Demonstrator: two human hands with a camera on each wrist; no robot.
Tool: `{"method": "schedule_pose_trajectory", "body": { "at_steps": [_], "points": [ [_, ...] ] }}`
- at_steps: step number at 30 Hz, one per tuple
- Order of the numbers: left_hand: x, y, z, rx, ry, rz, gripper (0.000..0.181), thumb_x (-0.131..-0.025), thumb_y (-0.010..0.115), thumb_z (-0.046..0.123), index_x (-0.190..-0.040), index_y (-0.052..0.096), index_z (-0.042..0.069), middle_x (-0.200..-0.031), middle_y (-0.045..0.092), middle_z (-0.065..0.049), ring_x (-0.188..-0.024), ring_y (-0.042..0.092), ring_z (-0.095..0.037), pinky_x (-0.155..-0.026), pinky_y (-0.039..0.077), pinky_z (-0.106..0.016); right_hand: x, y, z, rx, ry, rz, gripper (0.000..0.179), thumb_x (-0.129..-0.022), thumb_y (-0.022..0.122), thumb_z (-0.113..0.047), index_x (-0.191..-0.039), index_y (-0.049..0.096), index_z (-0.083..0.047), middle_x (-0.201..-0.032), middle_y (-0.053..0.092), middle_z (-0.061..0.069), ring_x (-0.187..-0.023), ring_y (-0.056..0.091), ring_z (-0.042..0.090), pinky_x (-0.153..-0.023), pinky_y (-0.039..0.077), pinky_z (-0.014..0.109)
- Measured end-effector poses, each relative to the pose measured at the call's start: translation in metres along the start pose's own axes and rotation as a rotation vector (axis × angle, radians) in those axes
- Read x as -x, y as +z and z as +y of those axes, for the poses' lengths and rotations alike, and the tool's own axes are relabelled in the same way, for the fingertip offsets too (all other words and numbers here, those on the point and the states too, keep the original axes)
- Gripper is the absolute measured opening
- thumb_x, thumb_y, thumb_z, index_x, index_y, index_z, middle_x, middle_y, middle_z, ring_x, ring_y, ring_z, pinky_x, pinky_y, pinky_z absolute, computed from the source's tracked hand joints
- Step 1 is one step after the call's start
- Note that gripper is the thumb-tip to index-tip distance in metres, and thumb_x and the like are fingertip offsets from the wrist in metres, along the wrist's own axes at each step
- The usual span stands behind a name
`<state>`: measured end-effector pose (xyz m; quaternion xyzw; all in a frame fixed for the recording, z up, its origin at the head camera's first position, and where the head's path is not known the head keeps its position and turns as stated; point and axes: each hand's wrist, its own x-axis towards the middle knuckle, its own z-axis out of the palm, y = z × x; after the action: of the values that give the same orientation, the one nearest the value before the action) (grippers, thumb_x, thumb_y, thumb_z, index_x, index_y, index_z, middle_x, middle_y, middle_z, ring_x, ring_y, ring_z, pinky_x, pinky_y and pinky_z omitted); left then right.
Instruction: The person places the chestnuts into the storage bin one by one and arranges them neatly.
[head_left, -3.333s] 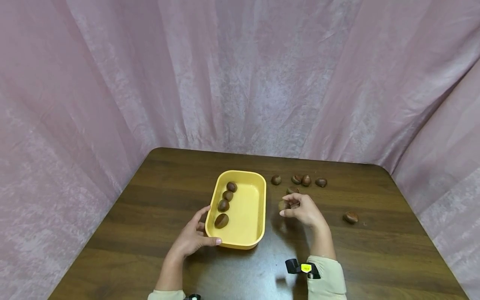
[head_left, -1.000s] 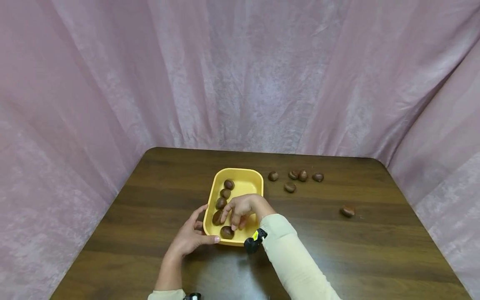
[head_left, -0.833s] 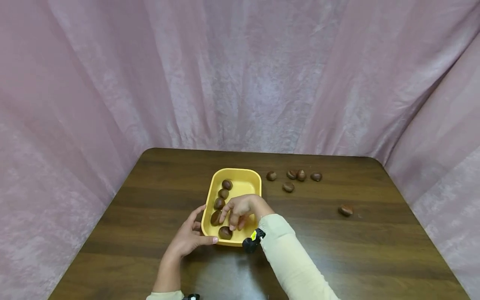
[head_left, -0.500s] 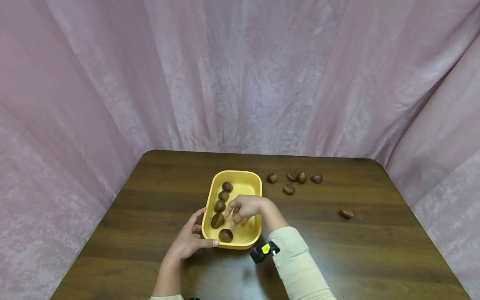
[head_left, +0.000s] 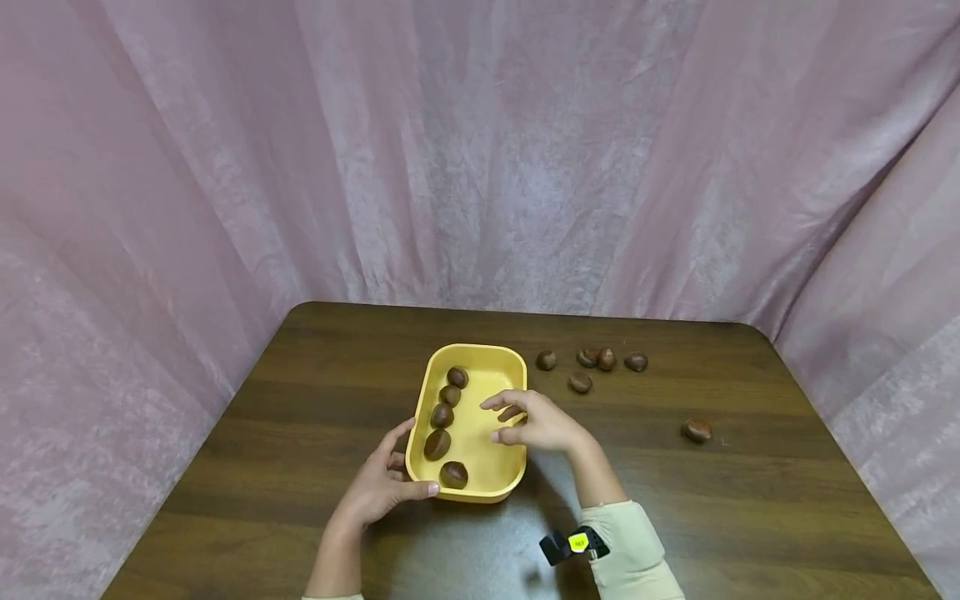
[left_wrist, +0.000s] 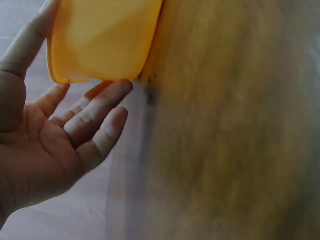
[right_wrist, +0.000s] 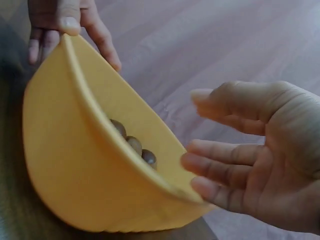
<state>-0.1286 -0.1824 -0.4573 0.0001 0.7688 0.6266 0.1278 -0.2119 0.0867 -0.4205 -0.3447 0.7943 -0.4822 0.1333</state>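
At the left, my left hand [head_left: 382,483] grips the yellow tray [head_left: 480,460] at its near left corner, thumb over the near rim and fingers against the left wall. The tray sits on the brown wooden table [head_left: 247,467]. Inside, four chestnuts line the left side, running from the far chestnut [head_left: 457,377] to the larger near chestnut [head_left: 437,444]; a fifth chestnut [head_left: 453,475] lies close to the near wall, a little to their right.

My right hand [head_left: 543,423] is over the tray's right rim, thumb and fingers apart, fingertips pointing left over the bare floor of the tray. A black device [head_left: 555,547] with a yellow label is at the cuff of my pale sleeve [head_left: 630,546].

Right of the tray, on the far part of the table, there is one chestnut [head_left: 547,360] near the rim, then another chestnut [head_left: 580,382] slightly nearer me, a close pair of chestnuts [head_left: 606,359] beyond it, and a single chestnut [head_left: 636,362]. Farthest right, well apart and nearer me, lies one more chestnut [head_left: 697,430].
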Motion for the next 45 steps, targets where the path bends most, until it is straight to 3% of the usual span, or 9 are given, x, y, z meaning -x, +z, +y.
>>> {"method": "schedule_pose_trajectory", "body": {
  "at_steps": [6,12,17,31,39,45],
  "points": [
    [-0.002,-0.001,-0.001,-0.034,0.026,-0.022,0.1,-0.069,0.084,0.014,-0.147,0.022,0.021,-0.109,0.051,-0.024,-0.083,0.063,-0.026,-0.068,0.048,-0.037,0.013,0.004,0.002,-0.058,0.045,0.208,0.034,-0.082,0.07,-0.009,-0.114,0.062,-0.004,-0.114,0.059,0.014,-0.101,0.056,0.038,-0.078,0.046,0.039],
    [0.0,-0.002,0.0,-0.052,0.04,-0.03,0.094,-0.072,0.081,0.011,-0.147,0.024,0.02,-0.11,0.054,-0.024,-0.083,0.062,-0.025,-0.067,0.048,-0.035,0.021,0.009,0.013,-0.093,0.082,0.403,0.036,-0.081,0.069,-0.001,-0.115,0.06,0.001,-0.112,0.057,0.019,-0.101,0.054,0.041,-0.079,0.045,0.047],
    [0.003,-0.001,0.002,-0.057,0.037,-0.012,0.091,-0.073,0.078,0.008,-0.146,0.026,0.021,-0.112,0.054,-0.022,-0.084,0.062,-0.025,-0.068,0.048,-0.036,0.029,0.006,0.022,-0.076,0.105,0.525,0.037,-0.081,0.07,-0.005,-0.117,0.06,-0.003,-0.113,0.056,0.018,-0.104,0.054,0.036,-0.081,0.044,0.048],
    [0.003,0.0,0.004,-0.059,0.037,0.001,0.092,-0.071,0.076,0.005,-0.146,0.025,0.019,-0.108,0.053,-0.022,-0.082,0.059,-0.025,-0.067,0.047,-0.034,0.051,-0.016,0.058,-0.162,0.173,0.633,0.047,-0.08,0.074,-0.009,-0.123,0.056,-0.003,-0.128,0.05,0.015,-0.113,0.045,0.039,-0.089,0.038,0.051],
    [0.003,0.0,0.001,-0.027,0.043,-0.025,0.095,-0.073,0.074,0.0,-0.149,0.019,0.015,-0.11,0.052,-0.027,-0.082,0.059,-0.028,-0.066,0.048,-0.035,0.059,-0.032,0.049,-0.219,0.206,0.669,0.061,-0.081,0.071,-0.003,-0.133,0.041,0.004,-0.134,0.038,0.028,-0.12,0.036,0.046,-0.093,0.03,0.058],
    [0.003,-0.002,-0.001,-0.039,0.072,-0.046,0.095,-0.073,0.077,0.005,-0.148,0.02,0.019,-0.109,0.053,-0.024,-0.081,0.06,-0.026,-0.067,0.048,-0.033,0.056,-0.039,0.082,-0.155,0.263,0.724,0.074,-0.081,0.073,-0.013,-0.142,0.032,-0.003,-0.141,0.031,0.024,-0.125,0.033,0.041,-0.095,0.03,0.054]
  ]
}}
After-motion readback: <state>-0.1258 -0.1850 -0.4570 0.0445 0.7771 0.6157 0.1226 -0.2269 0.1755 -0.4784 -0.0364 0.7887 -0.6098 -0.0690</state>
